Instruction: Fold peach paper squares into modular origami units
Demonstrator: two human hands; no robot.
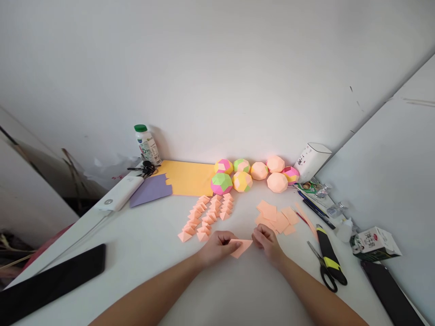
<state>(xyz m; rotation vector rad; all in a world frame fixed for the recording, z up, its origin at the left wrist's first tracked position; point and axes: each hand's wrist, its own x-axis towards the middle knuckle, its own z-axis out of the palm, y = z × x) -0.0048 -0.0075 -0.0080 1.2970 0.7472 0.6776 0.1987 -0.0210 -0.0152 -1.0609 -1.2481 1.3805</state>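
Between my hands is a peach sheet of paper [242,249] folded into a triangle, one point facing down toward me. My left hand [219,249] pinches its left part, thumb on top. At the paper's right corner, my right hand [267,242] is closed with thumb and fingertips together; how much of the corner lies between them is hidden. Just beyond my left hand, folded peach paper pieces [210,217] stand in three overlapping rows. Loose flat peach paper squares [282,222] lie scattered beyond my right hand.
Paper balls [242,181] line the wall beside yellow paper [190,179] and purple paper [151,192]. To the right lie scissors [322,267], a utility knife [329,256], pens [317,208] and a carton [374,244]. Left are a bottle [147,145], a white power bank [121,194] and a black slab [54,285].
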